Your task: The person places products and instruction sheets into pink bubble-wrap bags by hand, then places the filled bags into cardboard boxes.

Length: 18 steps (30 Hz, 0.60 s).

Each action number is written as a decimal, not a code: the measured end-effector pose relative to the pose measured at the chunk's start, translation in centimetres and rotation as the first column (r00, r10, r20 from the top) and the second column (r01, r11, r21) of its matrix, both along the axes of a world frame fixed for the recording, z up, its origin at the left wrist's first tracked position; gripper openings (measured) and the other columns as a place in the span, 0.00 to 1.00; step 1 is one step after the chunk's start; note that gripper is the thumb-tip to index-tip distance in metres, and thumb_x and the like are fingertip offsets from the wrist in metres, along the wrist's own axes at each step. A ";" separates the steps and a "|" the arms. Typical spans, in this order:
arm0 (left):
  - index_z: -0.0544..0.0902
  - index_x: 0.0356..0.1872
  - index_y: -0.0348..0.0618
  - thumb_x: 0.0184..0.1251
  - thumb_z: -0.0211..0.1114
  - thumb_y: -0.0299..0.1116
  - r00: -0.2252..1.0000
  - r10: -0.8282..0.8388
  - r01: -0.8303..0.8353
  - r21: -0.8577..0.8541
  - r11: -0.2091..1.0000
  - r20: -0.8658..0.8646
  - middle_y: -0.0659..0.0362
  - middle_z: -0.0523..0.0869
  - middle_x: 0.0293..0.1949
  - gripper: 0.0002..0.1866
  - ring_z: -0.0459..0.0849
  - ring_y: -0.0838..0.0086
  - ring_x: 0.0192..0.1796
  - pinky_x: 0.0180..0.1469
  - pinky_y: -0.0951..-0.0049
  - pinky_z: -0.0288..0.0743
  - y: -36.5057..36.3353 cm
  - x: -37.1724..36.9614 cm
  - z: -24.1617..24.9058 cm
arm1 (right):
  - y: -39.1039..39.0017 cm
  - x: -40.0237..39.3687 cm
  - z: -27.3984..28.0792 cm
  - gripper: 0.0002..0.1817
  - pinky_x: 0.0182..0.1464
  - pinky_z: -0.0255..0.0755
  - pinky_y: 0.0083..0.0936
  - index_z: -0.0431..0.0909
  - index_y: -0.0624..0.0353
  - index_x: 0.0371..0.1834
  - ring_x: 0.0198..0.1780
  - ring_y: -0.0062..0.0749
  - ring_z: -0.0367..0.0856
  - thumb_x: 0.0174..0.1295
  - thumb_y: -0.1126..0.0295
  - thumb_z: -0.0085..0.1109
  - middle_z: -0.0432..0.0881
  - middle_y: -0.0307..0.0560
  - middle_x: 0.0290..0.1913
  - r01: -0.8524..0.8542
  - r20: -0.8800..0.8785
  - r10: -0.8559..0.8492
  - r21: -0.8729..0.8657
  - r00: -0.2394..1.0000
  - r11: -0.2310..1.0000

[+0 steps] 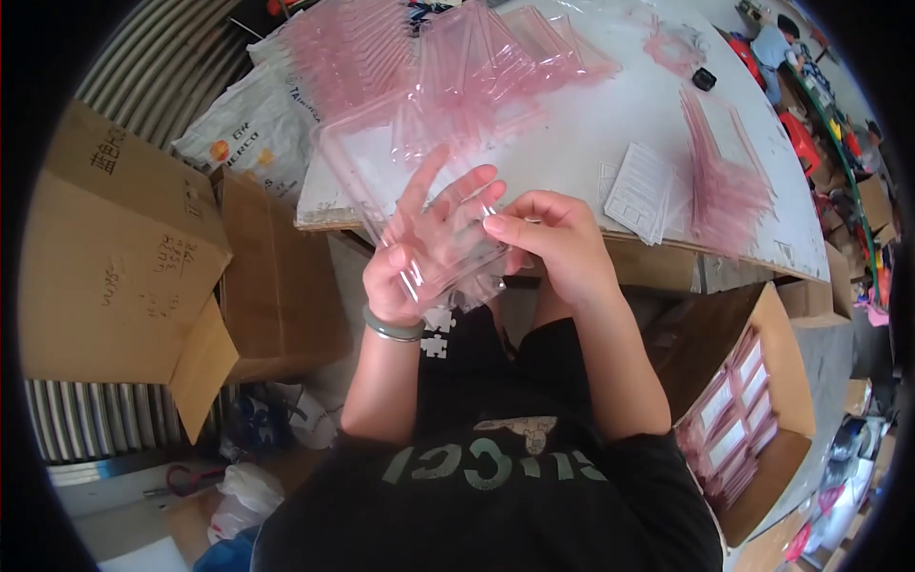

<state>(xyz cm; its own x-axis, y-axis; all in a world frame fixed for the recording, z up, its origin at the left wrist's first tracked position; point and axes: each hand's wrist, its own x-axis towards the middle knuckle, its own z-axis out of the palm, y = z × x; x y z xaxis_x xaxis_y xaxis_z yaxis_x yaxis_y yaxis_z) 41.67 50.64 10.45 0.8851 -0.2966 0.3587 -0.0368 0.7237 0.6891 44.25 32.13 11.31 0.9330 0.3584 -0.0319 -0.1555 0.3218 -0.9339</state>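
Note:
My left hand [393, 275] supports a clear plastic clamshell package [443, 253] in front of my body. Its thumb rests at the package's near left edge, and its fingers, spread, show through the clear plastic. At the package's right edge, my right hand [562, 238] pinches the plastic between thumb and fingers. The package is tilted, just off the table's front edge. Beyond it, a larger clear pinkish plastic sheet or tray [340, 162] overhangs the table edge.
Piles of pinkish clear plastic packages [496, 57] cover the back of the white table [572, 124]. Printed cards [640, 195] and another package stack [720, 181] lie at the right. A carton [786, 372] holds packages with cards; large cartons [124, 267] stand at left.

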 end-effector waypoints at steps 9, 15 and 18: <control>0.43 0.77 0.40 0.62 0.68 0.50 0.949 0.121 -0.286 -0.630 0.722 -0.293 0.40 0.57 0.68 0.53 0.57 0.41 0.75 0.79 0.33 0.46 1.5 -0.3 0.0 | 5.4 -3.0 -3.3 0.19 0.53 0.66 0.37 0.84 0.52 0.48 0.54 0.44 0.80 0.51 0.69 0.71 0.78 0.50 0.59 0.705 0.994 -0.106 0.059 0.023 0.707; 0.47 0.73 0.40 0.62 0.67 0.51 0.903 0.210 -0.400 -0.559 0.726 -0.374 0.40 0.59 0.66 0.48 0.60 0.41 0.73 0.78 0.30 0.49 0.8 -0.7 0.2 | 5.8 -2.9 -2.1 0.13 0.51 0.67 0.38 0.82 0.57 0.41 0.50 0.43 0.80 0.51 0.70 0.70 0.81 0.47 0.49 0.711 0.992 -0.113 0.040 0.055 0.702; 0.47 0.74 0.41 0.62 0.66 0.52 0.849 0.325 -0.506 -0.469 0.724 -0.416 0.40 0.61 0.65 0.49 0.63 0.41 0.71 0.77 0.30 0.51 -0.1 -0.9 0.5 | 5.7 -2.9 -1.7 0.12 0.48 0.68 0.39 0.81 0.58 0.39 0.46 0.43 0.80 0.51 0.71 0.70 0.81 0.46 0.43 0.709 0.985 -0.125 0.002 0.122 0.705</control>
<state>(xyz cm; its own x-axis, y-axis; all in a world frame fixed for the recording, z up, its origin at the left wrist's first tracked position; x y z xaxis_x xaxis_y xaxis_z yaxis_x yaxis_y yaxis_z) 40.82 50.58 10.95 0.9553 0.2914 0.0506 -0.2954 0.9314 0.2127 41.34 37.82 9.59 0.3898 0.1135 0.9139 0.8579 -0.4056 -0.3156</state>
